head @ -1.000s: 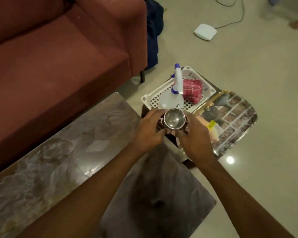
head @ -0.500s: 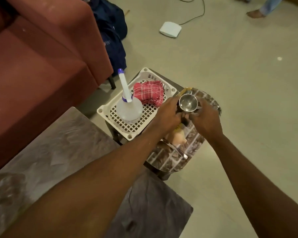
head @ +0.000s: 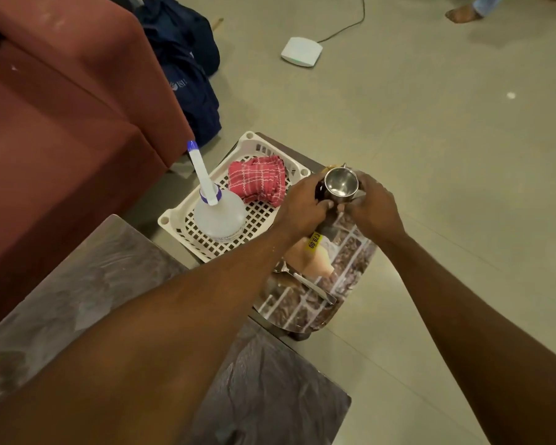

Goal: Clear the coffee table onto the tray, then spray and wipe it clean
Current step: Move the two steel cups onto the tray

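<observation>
Steel cup (head: 341, 186), small, shiny, upright over far end of the brick-print oval tray (head: 350, 264) | my left hand (head: 302, 208) and right hand (head: 374, 211) both clasp its sides, probably steadying the set-down | metal spoon (head: 312, 285) already lies on tray

- A rust-red sofa (head: 61, 123) is seen on the left.
- A dark blue bag (head: 190, 78) is set just beside it.
- A white corded box (head: 301, 51) is spotted on the floor (head: 430, 155).
</observation>
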